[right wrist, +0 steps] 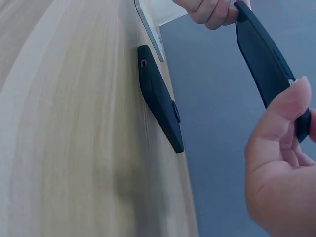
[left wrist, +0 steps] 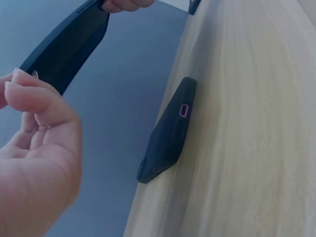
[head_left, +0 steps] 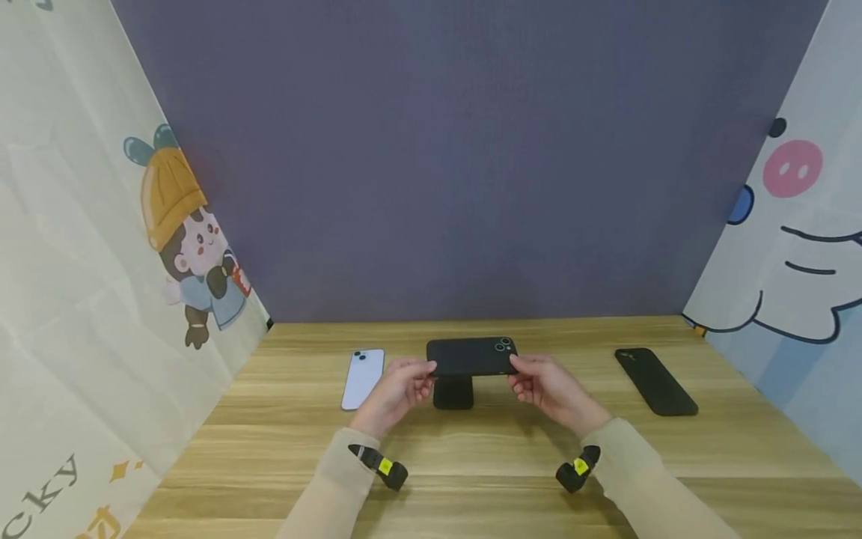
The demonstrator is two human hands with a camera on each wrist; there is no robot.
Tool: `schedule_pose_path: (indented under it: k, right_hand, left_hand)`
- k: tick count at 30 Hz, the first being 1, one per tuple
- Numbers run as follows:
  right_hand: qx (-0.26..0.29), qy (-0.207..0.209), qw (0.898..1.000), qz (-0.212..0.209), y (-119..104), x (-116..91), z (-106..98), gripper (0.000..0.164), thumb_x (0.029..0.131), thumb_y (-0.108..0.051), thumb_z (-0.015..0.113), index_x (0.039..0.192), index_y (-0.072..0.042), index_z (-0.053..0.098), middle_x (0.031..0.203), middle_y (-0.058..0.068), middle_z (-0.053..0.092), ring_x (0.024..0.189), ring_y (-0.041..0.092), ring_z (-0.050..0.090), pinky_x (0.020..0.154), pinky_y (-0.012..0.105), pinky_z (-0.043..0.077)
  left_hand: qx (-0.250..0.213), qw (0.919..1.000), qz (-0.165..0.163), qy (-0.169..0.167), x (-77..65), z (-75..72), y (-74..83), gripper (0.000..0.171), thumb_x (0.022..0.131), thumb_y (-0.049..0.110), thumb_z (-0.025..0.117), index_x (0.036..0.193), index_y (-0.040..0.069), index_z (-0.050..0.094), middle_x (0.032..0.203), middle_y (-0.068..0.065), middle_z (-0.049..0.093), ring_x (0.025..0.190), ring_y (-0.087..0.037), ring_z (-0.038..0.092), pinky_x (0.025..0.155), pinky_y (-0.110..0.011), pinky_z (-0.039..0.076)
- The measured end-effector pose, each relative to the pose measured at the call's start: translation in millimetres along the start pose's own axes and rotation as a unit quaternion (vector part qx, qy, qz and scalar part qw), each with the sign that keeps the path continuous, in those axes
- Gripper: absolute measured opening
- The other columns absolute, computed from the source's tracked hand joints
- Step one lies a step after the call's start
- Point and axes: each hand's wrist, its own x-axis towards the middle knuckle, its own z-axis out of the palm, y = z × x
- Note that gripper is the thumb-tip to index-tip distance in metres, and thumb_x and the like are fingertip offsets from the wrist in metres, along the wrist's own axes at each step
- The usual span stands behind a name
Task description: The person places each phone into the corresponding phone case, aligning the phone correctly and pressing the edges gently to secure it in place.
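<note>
Evidently, a black phone case is hovering above the table, its far edge free, gaps separating it from a white phone left and a matching case right. It is partly hiding a lower case; whether it is containing a phone, I cannot tell. The left hand and right hand are pinching opposite ends, fingers curling.
</note>
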Motion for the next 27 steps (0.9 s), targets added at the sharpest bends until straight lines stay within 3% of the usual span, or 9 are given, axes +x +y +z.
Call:
schedule_pose_path:
  k: [7, 10, 12, 14, 16, 17, 21, 27]
  right_hand:
    - [-0.031, -0.047, 0.998, -0.004, -11.2, -3.1, -6.0, 0.029, 0.107, -0.021, 0.052, 0.085, -0.011, 0.068, 0.076, 0.0, 0.07, 0.062, 0.007, 0.063, 0.061, 0.023, 0.055]
    - [-0.039, -0.072, 0.997, -0.01, -14.0, -3.3, -8.2, 0.028, 0.108, -0.02, 0.051, 0.087, -0.011, 0.066, 0.076, 0.001, 0.069, 0.064, 0.008, 0.062, 0.062, 0.023, 0.055]
    - [-0.042, -0.078, 0.996, -0.013, -13.9, -3.7, -9.1, 0.027, 0.108, -0.018, 0.051, 0.087, -0.01, 0.065, 0.076, 0.001, 0.069, 0.063, 0.008, 0.062, 0.062, 0.023, 0.055]
    - [-0.044, -0.076, 0.996, -0.015, -13.4, -4.4, -9.2, 0.026, 0.107, -0.017, 0.051, 0.088, -0.01, 0.067, 0.074, 0.001, 0.068, 0.063, 0.009, 0.061, 0.061, 0.023, 0.054]
    - [-0.046, -0.076, 0.996, -0.016, -12.4, -4.8, -8.9, 0.025, 0.107, -0.018, 0.052, 0.089, -0.01, 0.068, 0.073, 0.0, 0.067, 0.062, 0.009, 0.06, 0.06, 0.024, 0.053]
    - [-0.046, -0.075, 0.996, -0.016, -11.8, -4.9, -8.7, 0.025, 0.106, -0.018, 0.052, 0.09, -0.01, 0.069, 0.072, 0.0, 0.066, 0.061, 0.009, 0.06, 0.059, 0.024, 0.053]
    - [-0.053, -0.072, 0.996, -0.022, -9.6, -3.9, -7.3, 0.027, 0.107, -0.019, 0.051, 0.089, -0.009, 0.068, 0.071, 0.0, 0.064, 0.06, 0.009, 0.058, 0.058, 0.024, 0.052]
    - [-0.063, -0.058, 0.996, -0.015, -5.2, -0.5, -5.3, 0.027, 0.107, -0.021, 0.051, 0.09, -0.009, 0.068, 0.071, 0.001, 0.061, 0.06, 0.01, 0.057, 0.057, 0.024, 0.051]
  left_hand:
    - [0.039, 0.9987, -0.031, -0.01, -3.9, 0.7, 6.3, 0.015, 0.097, 0.014, 0.06, 0.084, 0.007, 0.061, 0.071, -0.004, 0.06, 0.059, -0.012, 0.052, 0.056, -0.022, 0.045]
    - [0.061, 0.9974, -0.039, 0.001, -3.3, -0.2, 8.6, 0.02, 0.098, 0.022, 0.062, 0.086, 0.006, 0.061, 0.071, -0.003, 0.059, 0.059, -0.013, 0.053, 0.056, -0.023, 0.046]
    - [0.096, 0.9949, -0.026, 0.019, -2.1, -0.5, 9.1, 0.024, 0.099, 0.025, 0.063, 0.088, 0.003, 0.063, 0.071, -0.003, 0.059, 0.06, -0.014, 0.055, 0.058, -0.025, 0.048]
    - [0.159, 0.9865, 0.001, 0.04, -1.1, 0.1, 9.4, 0.026, 0.099, 0.026, 0.065, 0.094, 0.001, 0.067, 0.076, -0.003, 0.062, 0.063, -0.014, 0.059, 0.063, -0.029, 0.053]
    - [0.236, 0.9695, 0.036, 0.054, -1.3, 2.3, 10.2, 0.028, 0.098, 0.027, 0.067, 0.103, -0.001, 0.069, 0.086, -0.004, 0.067, 0.072, -0.016, 0.062, 0.071, -0.036, 0.057]
    - [0.281, 0.9564, 0.054, 0.056, -2.2, 4.2, 11.3, 0.031, 0.097, 0.028, 0.069, 0.107, -0.001, 0.069, 0.091, -0.005, 0.068, 0.077, -0.017, 0.064, 0.075, -0.039, 0.057]
    - [0.432, 0.8944, 0.107, 0.042, -7.8, 17.5, 18.0, 0.043, 0.093, 0.038, 0.072, 0.117, 0.003, 0.068, 0.106, -0.007, 0.068, 0.094, -0.02, 0.063, 0.084, -0.042, 0.054]
    - [0.572, 0.8111, 0.119, 0.02, -16.6, 42.1, 26.6, 0.067, 0.084, 0.063, 0.073, 0.121, 0.008, 0.067, 0.11, -0.002, 0.064, 0.093, -0.016, 0.059, 0.081, -0.036, 0.051]
